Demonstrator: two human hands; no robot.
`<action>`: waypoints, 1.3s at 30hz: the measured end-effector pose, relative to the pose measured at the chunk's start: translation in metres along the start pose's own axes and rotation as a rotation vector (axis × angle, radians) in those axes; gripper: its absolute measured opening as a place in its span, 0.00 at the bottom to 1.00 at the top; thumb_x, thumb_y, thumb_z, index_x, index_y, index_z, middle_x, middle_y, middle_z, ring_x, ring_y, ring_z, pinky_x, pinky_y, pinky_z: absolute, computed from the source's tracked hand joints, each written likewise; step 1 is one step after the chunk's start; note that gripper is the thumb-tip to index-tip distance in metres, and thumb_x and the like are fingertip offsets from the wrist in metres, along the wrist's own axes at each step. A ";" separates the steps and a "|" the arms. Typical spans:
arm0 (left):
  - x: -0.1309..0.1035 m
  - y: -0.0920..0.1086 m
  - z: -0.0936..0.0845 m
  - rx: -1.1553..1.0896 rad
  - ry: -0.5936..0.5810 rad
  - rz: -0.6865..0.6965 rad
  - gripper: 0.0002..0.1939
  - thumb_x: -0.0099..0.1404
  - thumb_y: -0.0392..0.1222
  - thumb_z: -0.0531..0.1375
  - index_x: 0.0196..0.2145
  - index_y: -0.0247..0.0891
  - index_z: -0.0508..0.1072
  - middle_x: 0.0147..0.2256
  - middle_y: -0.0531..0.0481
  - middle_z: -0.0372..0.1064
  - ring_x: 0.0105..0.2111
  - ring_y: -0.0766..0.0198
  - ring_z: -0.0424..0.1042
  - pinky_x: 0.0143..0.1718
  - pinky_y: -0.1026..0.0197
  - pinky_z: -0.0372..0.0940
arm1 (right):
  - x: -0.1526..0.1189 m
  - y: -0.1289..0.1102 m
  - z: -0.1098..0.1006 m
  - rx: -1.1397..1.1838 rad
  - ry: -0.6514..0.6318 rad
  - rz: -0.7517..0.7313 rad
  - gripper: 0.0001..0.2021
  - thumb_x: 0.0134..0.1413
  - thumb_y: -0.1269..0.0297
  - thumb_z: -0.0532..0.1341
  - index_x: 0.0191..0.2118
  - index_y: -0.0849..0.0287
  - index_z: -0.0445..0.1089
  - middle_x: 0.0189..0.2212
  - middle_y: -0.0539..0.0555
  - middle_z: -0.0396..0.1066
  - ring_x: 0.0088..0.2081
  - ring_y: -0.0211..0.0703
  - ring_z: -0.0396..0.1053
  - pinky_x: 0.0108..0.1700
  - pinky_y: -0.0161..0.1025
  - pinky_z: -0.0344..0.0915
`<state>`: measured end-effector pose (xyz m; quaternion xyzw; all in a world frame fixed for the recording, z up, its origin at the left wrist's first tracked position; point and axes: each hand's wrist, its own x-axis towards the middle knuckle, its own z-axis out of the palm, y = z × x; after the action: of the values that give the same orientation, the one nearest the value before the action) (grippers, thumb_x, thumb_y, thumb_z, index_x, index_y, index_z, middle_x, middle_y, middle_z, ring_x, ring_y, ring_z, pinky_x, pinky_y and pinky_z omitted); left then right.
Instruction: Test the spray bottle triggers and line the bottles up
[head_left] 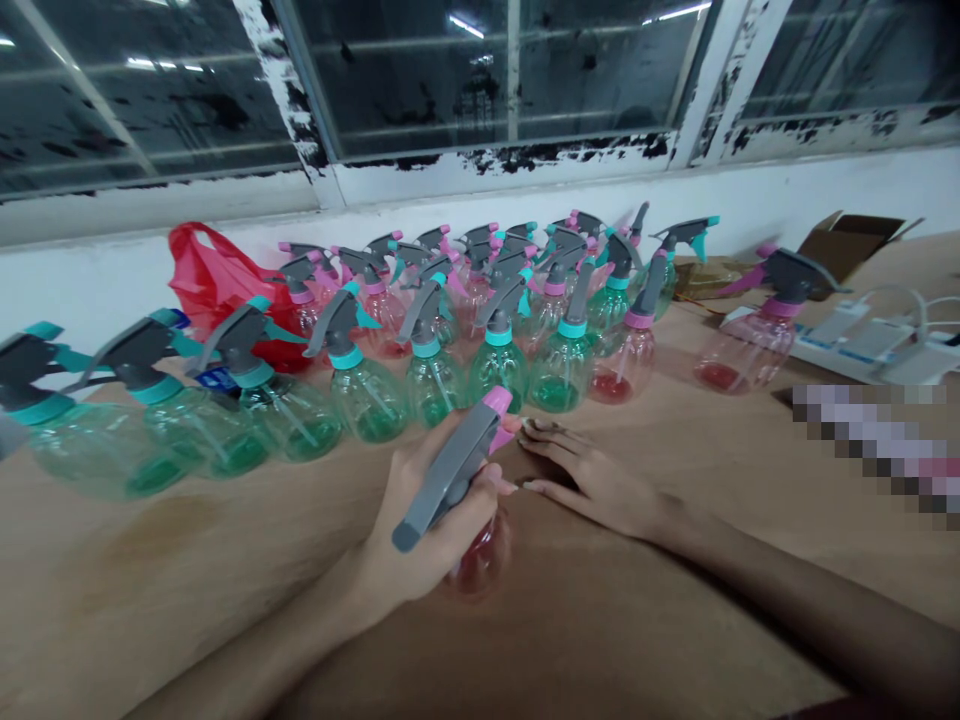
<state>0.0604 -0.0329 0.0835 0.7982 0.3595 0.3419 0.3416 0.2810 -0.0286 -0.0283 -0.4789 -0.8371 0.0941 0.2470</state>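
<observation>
My left hand (420, 520) is wrapped round the neck of a pink spray bottle (480, 560) with a grey and pink trigger head, close in front of me. Its clear pink body shows below my fingers, over the wooden table. My right hand (592, 480) lies palm down on the table just to the right, fingers stretched toward the bottle and holding nothing. Right behind my hands stand green spray bottles (559, 385) with teal collars and a pink spray bottle (622, 365).
Several more green and pink spray bottles (375, 400) stand in rows toward the wall. A red plastic bag (214, 285) lies behind them at left. On the right are a lone pink bottle (742, 350), an open cardboard box (847, 250) and a white power strip (877, 340).
</observation>
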 end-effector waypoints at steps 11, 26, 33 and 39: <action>0.000 -0.001 -0.001 0.009 0.000 0.014 0.07 0.57 0.36 0.54 0.25 0.42 0.71 0.25 0.53 0.73 0.25 0.64 0.74 0.29 0.64 0.68 | 0.000 -0.001 -0.001 0.025 0.018 -0.002 0.27 0.60 0.49 0.53 0.61 0.57 0.58 0.59 0.59 0.62 0.62 0.51 0.55 0.62 0.54 0.55; 0.001 0.001 -0.004 -0.033 -0.033 0.011 0.07 0.56 0.33 0.53 0.29 0.42 0.69 0.25 0.53 0.74 0.26 0.62 0.75 0.30 0.62 0.68 | 0.000 0.000 0.000 -0.020 -0.017 0.017 0.27 0.60 0.49 0.52 0.60 0.61 0.59 0.60 0.60 0.60 0.62 0.51 0.54 0.62 0.54 0.54; 0.002 0.000 -0.004 -0.022 -0.020 0.090 0.07 0.54 0.33 0.52 0.23 0.41 0.68 0.29 0.50 0.72 0.27 0.62 0.75 0.32 0.60 0.69 | 0.000 0.000 0.000 -0.011 -0.009 0.016 0.28 0.60 0.48 0.53 0.59 0.62 0.60 0.60 0.61 0.59 0.62 0.51 0.54 0.62 0.53 0.54; 0.000 -0.002 0.000 -0.015 0.052 -0.026 0.07 0.57 0.37 0.54 0.33 0.42 0.70 0.24 0.53 0.74 0.24 0.61 0.75 0.28 0.61 0.69 | 0.000 -0.001 -0.002 0.006 -0.011 0.013 0.28 0.60 0.49 0.52 0.60 0.62 0.58 0.60 0.60 0.59 0.63 0.51 0.52 0.63 0.54 0.53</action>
<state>0.0596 -0.0321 0.0822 0.7817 0.3762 0.3607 0.3426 0.2809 -0.0292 -0.0266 -0.4830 -0.8351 0.1009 0.2432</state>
